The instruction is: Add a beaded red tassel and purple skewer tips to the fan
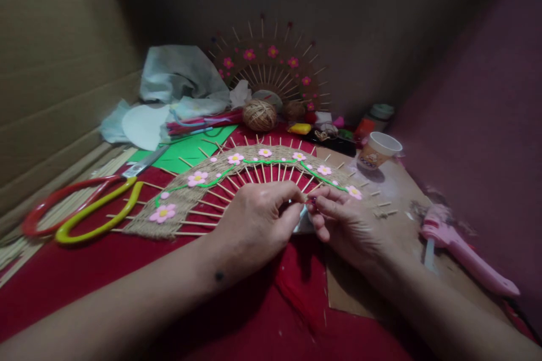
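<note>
My left hand point(265, 217) is closed, thumb and forefinger pinched together on something too small to make out. Its fingertips meet those of my right hand point(341, 214), which pinches a small dark red piece point(314, 201). Both hands are above the lower middle of a fan-shaped piece point(182, 194) made of thin sticks and woven twine. Pink flowers with yellow centres and a wavy green line decorate its band. Part of a shiny round centre shows beneath my fingers.
Large scissors point(99, 206) lie at left near a green sheet point(186, 155). A twine ball point(259, 115), a second fan point(271, 59) and crumpled cloth point(180, 76) are behind. At right are a paper cup point(378, 151) and a pink glue gun point(466, 251) on cardboard.
</note>
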Demonstrator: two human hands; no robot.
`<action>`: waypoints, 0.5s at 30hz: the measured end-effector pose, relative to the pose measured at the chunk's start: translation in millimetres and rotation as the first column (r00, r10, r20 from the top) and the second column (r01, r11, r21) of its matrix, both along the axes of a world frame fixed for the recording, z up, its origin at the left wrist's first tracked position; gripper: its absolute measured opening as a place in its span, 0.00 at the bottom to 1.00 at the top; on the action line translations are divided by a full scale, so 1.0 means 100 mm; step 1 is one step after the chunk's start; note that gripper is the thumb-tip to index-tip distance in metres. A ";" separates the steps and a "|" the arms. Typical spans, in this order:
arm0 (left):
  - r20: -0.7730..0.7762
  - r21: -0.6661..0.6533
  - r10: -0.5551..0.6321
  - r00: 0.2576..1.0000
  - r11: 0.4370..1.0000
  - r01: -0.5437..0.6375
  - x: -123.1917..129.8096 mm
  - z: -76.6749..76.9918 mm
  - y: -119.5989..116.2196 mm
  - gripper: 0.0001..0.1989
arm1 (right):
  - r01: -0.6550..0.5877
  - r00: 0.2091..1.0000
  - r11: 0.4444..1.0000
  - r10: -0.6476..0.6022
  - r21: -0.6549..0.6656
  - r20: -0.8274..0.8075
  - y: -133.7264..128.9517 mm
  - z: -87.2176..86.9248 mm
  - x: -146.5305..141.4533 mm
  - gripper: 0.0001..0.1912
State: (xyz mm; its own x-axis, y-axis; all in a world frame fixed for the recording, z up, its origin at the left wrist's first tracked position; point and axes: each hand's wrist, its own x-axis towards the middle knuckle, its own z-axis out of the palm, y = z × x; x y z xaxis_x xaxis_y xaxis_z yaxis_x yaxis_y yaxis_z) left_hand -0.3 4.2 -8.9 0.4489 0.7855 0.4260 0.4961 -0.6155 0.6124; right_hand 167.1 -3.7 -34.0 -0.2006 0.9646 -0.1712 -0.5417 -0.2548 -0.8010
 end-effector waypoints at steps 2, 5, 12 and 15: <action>0.003 -0.001 0.001 1.000 1.000 -0.001 0.00 0.00 0.00 0.07 | -0.003 1.000 1.000 0.003 0.004 0.002 0.00 0.00 0.00 0.09; 0.008 -0.009 -0.002 1.000 1.000 0.002 0.00 0.00 -0.01 0.07 | -0.009 1.000 1.000 0.009 0.020 0.009 0.00 0.00 0.00 0.08; 0.002 0.002 -0.001 1.000 1.000 0.001 -0.01 -0.01 0.00 0.07 | -0.001 1.000 1.000 0.000 0.021 0.022 0.00 0.02 -0.01 0.08; -0.003 -0.001 -0.005 1.000 1.000 0.005 -0.01 -0.01 -0.01 0.08 | 0.001 1.000 1.000 -0.002 0.022 0.015 0.00 0.02 -0.01 0.08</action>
